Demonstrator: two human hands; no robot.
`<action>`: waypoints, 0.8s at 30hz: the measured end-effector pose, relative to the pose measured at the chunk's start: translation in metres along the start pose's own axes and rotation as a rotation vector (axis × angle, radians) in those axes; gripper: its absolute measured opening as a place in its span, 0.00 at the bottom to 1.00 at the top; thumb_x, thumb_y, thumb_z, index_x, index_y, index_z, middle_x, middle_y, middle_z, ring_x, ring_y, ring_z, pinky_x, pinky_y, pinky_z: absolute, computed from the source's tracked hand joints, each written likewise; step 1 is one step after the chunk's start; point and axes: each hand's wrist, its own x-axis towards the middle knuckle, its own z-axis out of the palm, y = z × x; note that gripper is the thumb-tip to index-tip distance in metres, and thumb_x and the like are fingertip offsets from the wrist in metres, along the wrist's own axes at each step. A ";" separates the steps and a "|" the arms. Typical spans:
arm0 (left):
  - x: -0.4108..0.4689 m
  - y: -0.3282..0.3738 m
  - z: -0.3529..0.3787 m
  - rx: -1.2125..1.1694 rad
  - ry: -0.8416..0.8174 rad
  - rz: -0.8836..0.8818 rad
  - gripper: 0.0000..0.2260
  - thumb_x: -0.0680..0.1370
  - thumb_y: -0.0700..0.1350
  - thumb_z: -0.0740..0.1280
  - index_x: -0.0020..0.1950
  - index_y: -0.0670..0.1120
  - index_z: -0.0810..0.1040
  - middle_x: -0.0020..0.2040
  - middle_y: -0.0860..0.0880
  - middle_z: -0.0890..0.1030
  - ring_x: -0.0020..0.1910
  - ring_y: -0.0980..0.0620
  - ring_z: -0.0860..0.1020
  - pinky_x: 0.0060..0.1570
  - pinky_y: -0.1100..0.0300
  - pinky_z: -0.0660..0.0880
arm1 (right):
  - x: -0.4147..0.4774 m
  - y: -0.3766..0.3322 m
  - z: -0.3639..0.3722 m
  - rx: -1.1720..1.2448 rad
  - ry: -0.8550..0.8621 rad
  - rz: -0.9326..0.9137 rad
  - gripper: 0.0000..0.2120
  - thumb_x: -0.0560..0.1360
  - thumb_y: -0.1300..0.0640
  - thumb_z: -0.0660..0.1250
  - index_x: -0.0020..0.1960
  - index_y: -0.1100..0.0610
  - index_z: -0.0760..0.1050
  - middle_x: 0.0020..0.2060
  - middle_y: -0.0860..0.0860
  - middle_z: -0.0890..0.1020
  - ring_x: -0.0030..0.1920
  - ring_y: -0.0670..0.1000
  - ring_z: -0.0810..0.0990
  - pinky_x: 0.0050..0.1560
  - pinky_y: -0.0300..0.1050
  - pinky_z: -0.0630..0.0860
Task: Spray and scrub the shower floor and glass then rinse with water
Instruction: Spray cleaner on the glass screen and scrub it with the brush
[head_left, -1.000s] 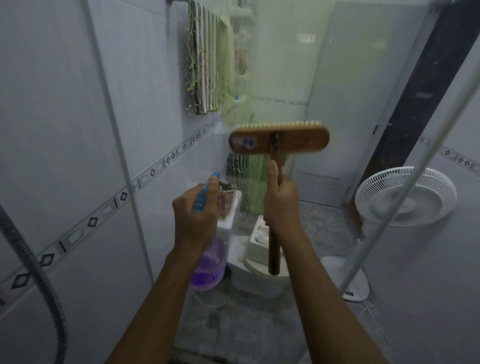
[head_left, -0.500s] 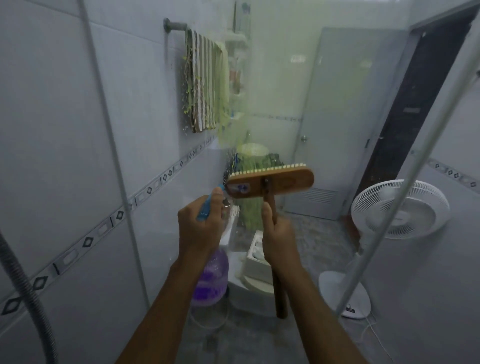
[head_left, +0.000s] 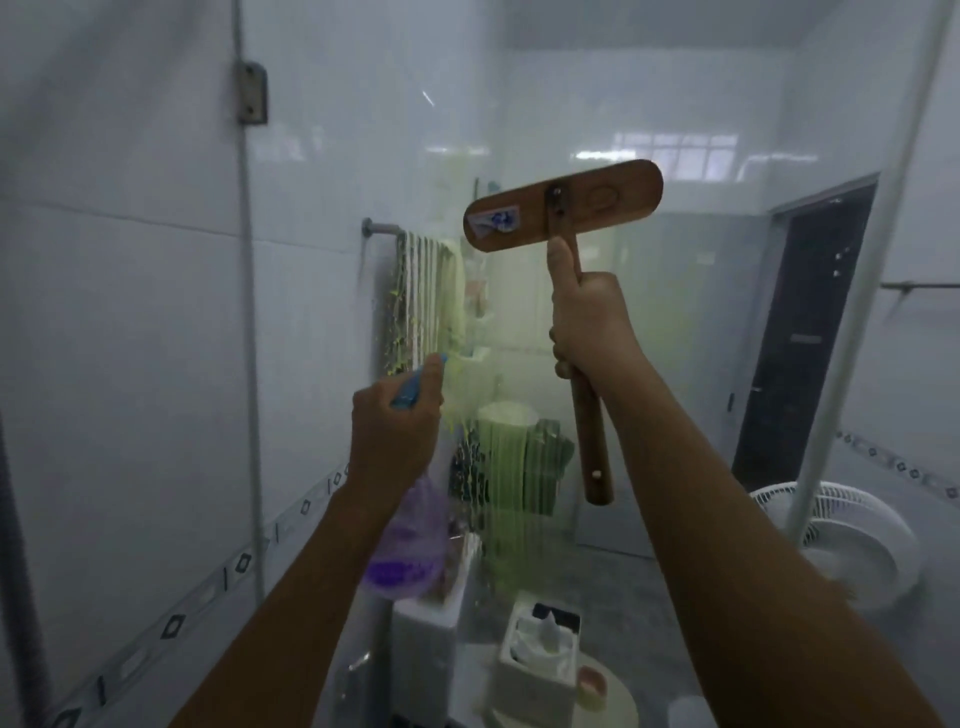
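Head view: scrub brush (head_left: 562, 206) held high before glass (head_left: 519, 130), handle wrapped by fingers (head_left: 562, 267) of right hand (head_left: 589, 317) (long axis near-vertical, head uppermost); spray bottle (head_left: 410, 543) gripped by left hand (head_left: 395, 436), nozzle pointed at glass.

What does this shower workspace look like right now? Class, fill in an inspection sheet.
Surface: glass streaked with green liquid.
Job's things: wooden brush held high; purple spray bottle pointed at the glass.
Clutter: white tissue box beyond the glass.
Hands: left hand grips the spray bottle; right hand grips the brush handle.
Cables: nothing seen; a grey hose at the left edge.
Surroundings: striped towel on a rail, white fan, dark doorway.
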 end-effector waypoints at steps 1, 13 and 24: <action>0.004 -0.002 -0.002 0.009 -0.013 -0.003 0.31 0.76 0.67 0.64 0.35 0.39 0.81 0.28 0.39 0.79 0.28 0.37 0.80 0.30 0.40 0.79 | 0.000 0.002 0.000 -0.007 0.000 -0.003 0.28 0.80 0.34 0.55 0.32 0.54 0.64 0.20 0.46 0.64 0.21 0.49 0.65 0.22 0.39 0.68; 0.025 0.026 -0.018 0.121 0.019 0.083 0.30 0.77 0.66 0.62 0.31 0.41 0.80 0.26 0.45 0.80 0.25 0.44 0.80 0.28 0.44 0.79 | 0.008 -0.022 0.026 -0.083 -0.077 -0.019 0.27 0.80 0.34 0.53 0.37 0.56 0.67 0.26 0.49 0.69 0.24 0.50 0.68 0.24 0.43 0.73; 0.035 0.023 -0.041 0.157 0.153 0.113 0.29 0.82 0.61 0.61 0.35 0.38 0.80 0.29 0.44 0.80 0.27 0.44 0.81 0.31 0.41 0.81 | -0.130 0.136 0.047 -0.202 -0.130 0.131 0.31 0.73 0.30 0.50 0.34 0.56 0.73 0.24 0.49 0.71 0.23 0.41 0.68 0.28 0.40 0.66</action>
